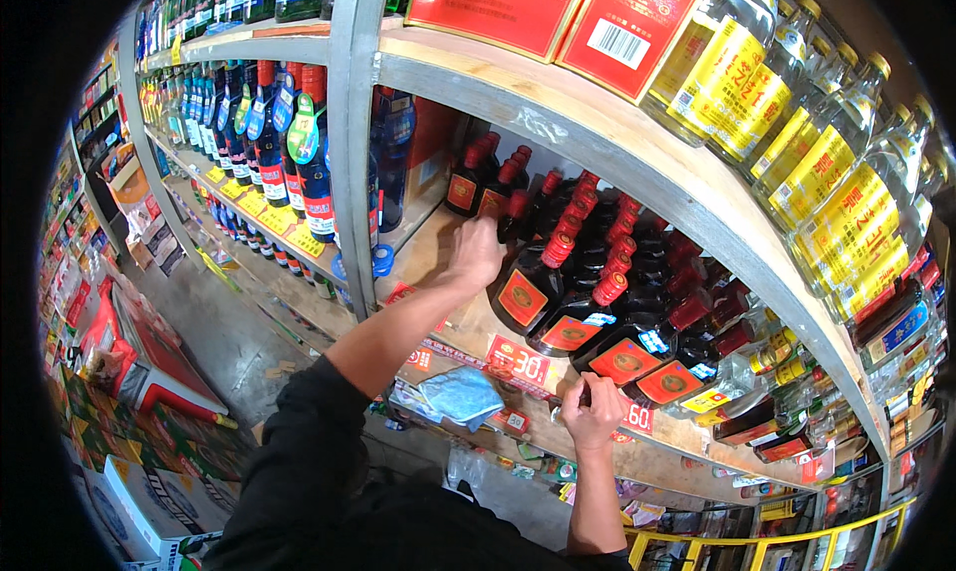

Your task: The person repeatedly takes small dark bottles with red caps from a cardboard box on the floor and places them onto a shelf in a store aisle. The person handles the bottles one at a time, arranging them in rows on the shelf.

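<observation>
My left hand (478, 248) reaches into a wooden shelf bay, against a dark bottle with a red cap (514, 214); its fingers are partly hidden, so a grip cannot be told. More dark bottles with red-orange labels stand behind it. To its right are rows of dark bottles with red caps (529, 291), the front ones facing out. My right hand (595, 410) is at the shelf's front edge, fingers curled, near a red price tag (640, 417) and below the front bottles. Another red price tag (519, 362) is fixed to the edge between my hands.
A grey metal upright (352, 138) bounds the bay on the left, beside blue bottles (317, 175). The upper shelf edge (597, 115) curves overhead, bearing red boxes (500, 11) and clear bottles with yellow labels (859, 227). Below lies a blue cloth (461, 395). A yellow metal rail (762, 545) is at lower right.
</observation>
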Tool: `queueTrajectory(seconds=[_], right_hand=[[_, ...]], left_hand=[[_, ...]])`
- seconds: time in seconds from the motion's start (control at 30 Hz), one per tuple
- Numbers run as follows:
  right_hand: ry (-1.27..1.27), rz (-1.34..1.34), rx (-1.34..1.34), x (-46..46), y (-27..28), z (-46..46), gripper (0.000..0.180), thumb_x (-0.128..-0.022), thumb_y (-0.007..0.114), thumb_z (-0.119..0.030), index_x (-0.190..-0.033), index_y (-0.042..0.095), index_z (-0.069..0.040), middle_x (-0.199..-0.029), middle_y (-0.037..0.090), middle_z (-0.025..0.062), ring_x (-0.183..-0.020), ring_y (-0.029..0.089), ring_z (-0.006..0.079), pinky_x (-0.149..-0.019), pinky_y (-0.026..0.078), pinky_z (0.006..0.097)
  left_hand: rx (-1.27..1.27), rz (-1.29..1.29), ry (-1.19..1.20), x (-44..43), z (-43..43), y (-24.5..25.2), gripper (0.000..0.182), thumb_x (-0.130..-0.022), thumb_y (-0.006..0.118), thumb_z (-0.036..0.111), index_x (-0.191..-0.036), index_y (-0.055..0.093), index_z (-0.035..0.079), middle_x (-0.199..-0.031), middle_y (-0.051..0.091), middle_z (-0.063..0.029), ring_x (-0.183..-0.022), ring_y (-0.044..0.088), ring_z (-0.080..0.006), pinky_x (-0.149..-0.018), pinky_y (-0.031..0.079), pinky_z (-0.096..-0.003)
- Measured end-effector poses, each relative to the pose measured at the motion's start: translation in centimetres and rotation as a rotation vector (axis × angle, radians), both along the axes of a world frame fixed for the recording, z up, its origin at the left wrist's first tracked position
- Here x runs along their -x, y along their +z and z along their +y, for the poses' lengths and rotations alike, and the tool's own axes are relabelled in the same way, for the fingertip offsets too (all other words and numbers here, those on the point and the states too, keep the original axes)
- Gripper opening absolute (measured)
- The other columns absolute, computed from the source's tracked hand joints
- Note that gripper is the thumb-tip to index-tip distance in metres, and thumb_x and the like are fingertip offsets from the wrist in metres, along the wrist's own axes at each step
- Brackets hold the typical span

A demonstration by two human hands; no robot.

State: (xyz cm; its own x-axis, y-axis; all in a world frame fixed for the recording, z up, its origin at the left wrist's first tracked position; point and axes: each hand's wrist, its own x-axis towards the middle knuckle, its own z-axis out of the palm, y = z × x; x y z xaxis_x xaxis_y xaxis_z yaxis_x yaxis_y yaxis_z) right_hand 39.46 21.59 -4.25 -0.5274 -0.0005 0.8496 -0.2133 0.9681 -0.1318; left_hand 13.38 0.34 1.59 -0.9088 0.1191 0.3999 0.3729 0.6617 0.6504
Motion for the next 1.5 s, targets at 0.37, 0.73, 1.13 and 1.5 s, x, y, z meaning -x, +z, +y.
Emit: queueTrajectory(seconds=[0.37,0.73,1.13,1.5], right_hand=[[-0.005,0.021,0.007,0.1,0.1,-0.2,0.018,-0.078,0.075,-0.002,-0.095,0.073,-0.003,-0.073,0.063,0.0098,-0.062,0.065,0.0289,-0.057,0.053,0.0410],[-0.014,-0.009,0.000,-0.1,0.3,-0.3,0.015,-0.080,0.075,0.000,-0.095,0.072,-0.002,-0.074,0.064,0.0111,-0.063,0.066,0.0290,-0.057,0.054,0.0405],[-0.056,-0.023,-0.032,0.0,-0.2,0.0,0.020,-0.079,0.075,-0.003,-0.099,0.073,-0.003,-0.076,0.065,0.0110,-0.063,0.066,0.0296,-0.059,0.053,0.0413],[-0.025,0.004,-0.013,0.1,0.4,-0.2,0.020,-0.076,0.076,-0.001,-0.096,0.071,-0.003,-0.076,0.065,0.0101,-0.066,0.067,0.0290,-0.060,0.054,0.0402]], left_hand=[[-0.069,0.002,0.050,4.1,2.8,-2.8,0.022,-0.100,0.056,0.018,-0.116,0.067,0.008,-0.109,0.075,-0.0308,-0.105,0.070,-0.0542,-0.085,0.056,-0.0641],[-0.070,0.061,-0.030,8.1,3.5,-5.2,0.026,-0.095,0.067,0.030,-0.107,0.077,0.009,-0.102,0.077,-0.0269,-0.099,0.075,-0.0494,-0.083,0.060,-0.0606],[0.243,-0.163,-0.039,7.2,4.2,-1.0,0.023,-0.089,0.074,0.018,-0.105,0.083,0.006,-0.114,0.080,-0.0244,-0.113,0.077,-0.0416,-0.092,0.064,-0.0528],[-0.732,-0.443,-1.052,-3.1,-4.1,-0.7,0.111,-0.079,0.090,0.007,-0.173,0.029,0.006,-0.151,0.064,-0.0144,-0.129,0.068,-0.0273,-0.112,0.053,-0.0412]])
